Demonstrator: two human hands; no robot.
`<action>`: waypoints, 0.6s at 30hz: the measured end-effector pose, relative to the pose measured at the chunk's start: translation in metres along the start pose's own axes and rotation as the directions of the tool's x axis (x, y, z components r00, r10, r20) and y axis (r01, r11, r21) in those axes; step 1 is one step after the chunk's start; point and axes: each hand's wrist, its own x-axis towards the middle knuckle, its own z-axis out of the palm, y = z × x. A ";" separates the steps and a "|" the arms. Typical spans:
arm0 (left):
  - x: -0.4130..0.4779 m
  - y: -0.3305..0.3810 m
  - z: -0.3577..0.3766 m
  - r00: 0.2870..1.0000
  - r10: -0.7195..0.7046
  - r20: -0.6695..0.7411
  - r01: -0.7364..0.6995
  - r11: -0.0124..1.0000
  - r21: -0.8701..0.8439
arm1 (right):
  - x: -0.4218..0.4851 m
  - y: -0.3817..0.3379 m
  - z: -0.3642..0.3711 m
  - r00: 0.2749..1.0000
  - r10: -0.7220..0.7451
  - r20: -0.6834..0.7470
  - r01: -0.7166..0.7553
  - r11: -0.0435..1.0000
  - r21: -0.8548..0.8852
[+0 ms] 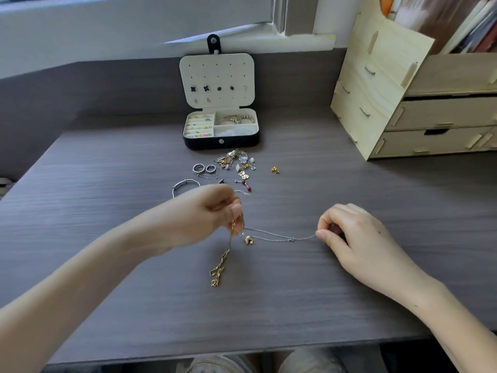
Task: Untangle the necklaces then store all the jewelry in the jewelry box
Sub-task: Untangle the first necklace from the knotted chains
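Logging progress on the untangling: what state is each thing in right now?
Black jewelry box, open, lid upright.
Chunky gold chain necklace, dangling from left hand.
Thin silver chain necklace, stretched sideways, end pinched by right hand.
Loose jewelry pile, unstored, on desk before box.
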 end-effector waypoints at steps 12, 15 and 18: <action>-0.006 0.031 -0.020 0.988 0.148 0.032 -0.144 0.984 -0.103 | 0.040 -0.073 0.001 0.967 -0.220 0.125 0.095 0.775 0.625; -0.015 0.024 -0.033 0.989 0.147 -0.033 -0.150 0.978 -0.144 | 0.052 -0.086 -0.004 0.970 -0.207 0.128 0.024 0.604 0.797; -0.026 0.003 -0.056 0.995 0.058 -0.081 -0.071 0.984 -0.161 | 0.063 -0.095 -0.007 0.963 -0.215 0.162 -0.020 0.546 0.838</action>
